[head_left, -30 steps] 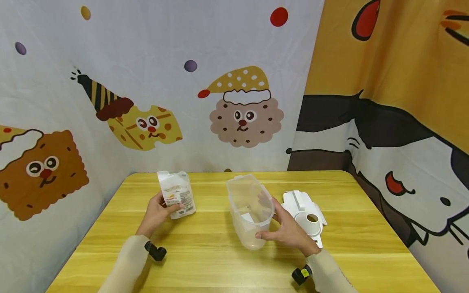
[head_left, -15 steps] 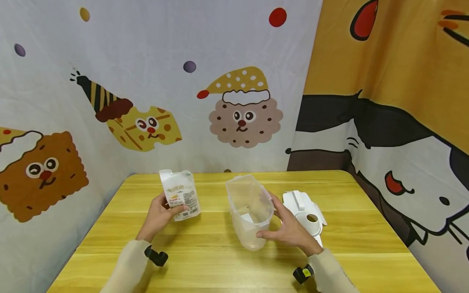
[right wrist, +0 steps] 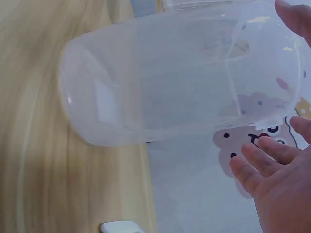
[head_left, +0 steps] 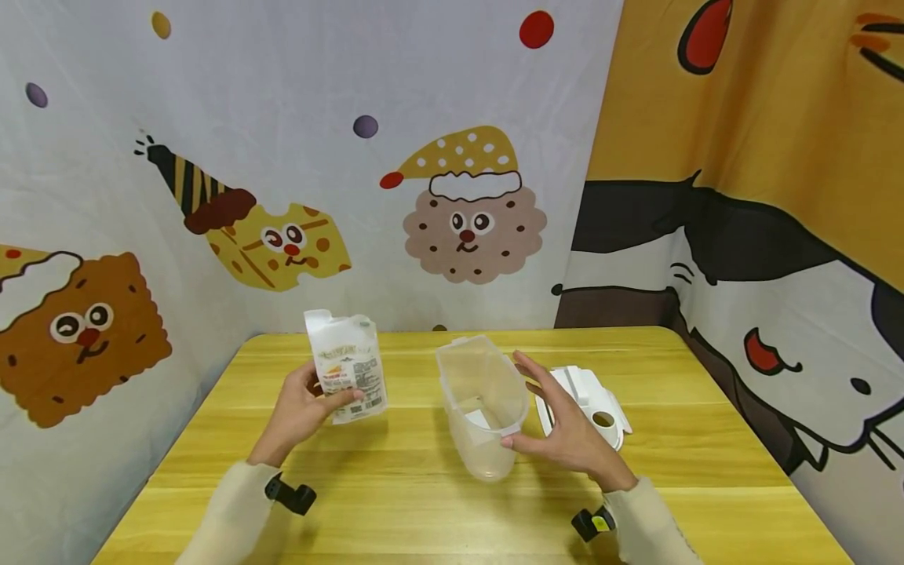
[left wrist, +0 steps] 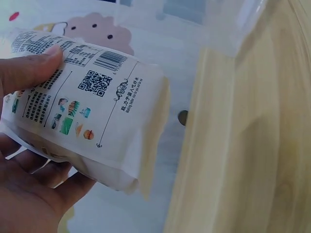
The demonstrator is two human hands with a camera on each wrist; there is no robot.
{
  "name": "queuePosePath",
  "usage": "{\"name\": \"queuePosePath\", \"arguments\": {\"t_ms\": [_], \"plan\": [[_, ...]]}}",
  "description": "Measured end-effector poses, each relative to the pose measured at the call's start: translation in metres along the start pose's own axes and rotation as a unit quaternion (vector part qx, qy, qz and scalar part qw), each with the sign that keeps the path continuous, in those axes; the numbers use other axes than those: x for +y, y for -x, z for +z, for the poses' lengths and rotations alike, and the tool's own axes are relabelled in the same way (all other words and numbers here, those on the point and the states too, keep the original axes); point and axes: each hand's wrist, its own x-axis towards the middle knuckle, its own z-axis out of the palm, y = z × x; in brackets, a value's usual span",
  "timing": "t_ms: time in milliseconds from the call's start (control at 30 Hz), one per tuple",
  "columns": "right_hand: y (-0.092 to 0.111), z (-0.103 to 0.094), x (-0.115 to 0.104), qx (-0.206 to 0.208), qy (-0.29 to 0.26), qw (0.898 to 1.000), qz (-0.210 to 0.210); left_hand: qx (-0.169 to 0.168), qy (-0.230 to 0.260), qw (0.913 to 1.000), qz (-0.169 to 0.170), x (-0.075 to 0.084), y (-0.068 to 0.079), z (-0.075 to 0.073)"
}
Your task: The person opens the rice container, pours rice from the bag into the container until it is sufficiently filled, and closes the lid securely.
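My left hand (head_left: 298, 412) holds a white printed bag of rice (head_left: 346, 362) upright over the left part of the table, its thumb across the front. In the left wrist view the bag (left wrist: 109, 104) shows a QR code, a barcode and small coloured pictures, with the fingers beneath it. A tall clear plastic container (head_left: 472, 447) stands open-topped on the table, a small white label inside. Beside its right side is my right hand (head_left: 568, 435), thumb at the rim. In the right wrist view its fingers (right wrist: 260, 167) are spread and apart from the container wall (right wrist: 175, 97).
White plastic parts (head_left: 575, 384), one with a round hole, lie right of the container, partly behind the right hand. The wooden table (head_left: 417, 518) ends at the back against a curtain (head_left: 304, 102) with cartoon figures.
My left hand has raised the bag of rice and shifted it slightly right. The right hand's fingers have loosened from the container and moved off its side; the container stays in place.
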Motion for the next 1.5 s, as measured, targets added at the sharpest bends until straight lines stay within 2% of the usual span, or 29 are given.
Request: {"name": "queuePosePath", "arguments": {"t_ms": [267, 367, 533, 633, 867, 1100, 1333, 1500], "plan": [[-0.004, -0.002, -0.021, 0.011, 0.013, 1.000, -0.021, -0.005, -0.016, 0.9997, 0.016, 0.023, 0.007, -0.006], [-0.008, 0.000, -0.034, 0.018, 0.019, 0.999, -0.041, -0.012, -0.023, 0.9992, 0.029, 0.030, 0.009, -0.008], [-0.014, 0.006, -0.055, 0.029, 0.031, 0.998, -0.048, -0.025, -0.032, 0.9976, 0.056, 0.040, 0.011, -0.009], [-0.018, 0.009, -0.064, 0.033, 0.006, 0.998, -0.056, -0.031, -0.039, 0.9968, 0.062, 0.046, 0.011, -0.010], [-0.032, 0.024, -0.080, 0.011, -0.106, 0.992, -0.066, -0.050, -0.045, 0.9965, 0.050, 0.062, 0.013, -0.013], [-0.042, 0.049, -0.096, -0.020, -0.210, 0.976, -0.055, -0.073, -0.054, 0.9947, 0.050, 0.074, 0.014, -0.017], [-0.049, 0.079, -0.106, -0.049, -0.311, 0.949, 0.001, -0.103, -0.066, 0.9911, 0.053, 0.084, 0.013, -0.018], [-0.053, 0.097, -0.108, -0.055, -0.353, 0.933, 0.051, -0.121, -0.080, 0.9882, 0.047, 0.088, 0.011, -0.017]]}}
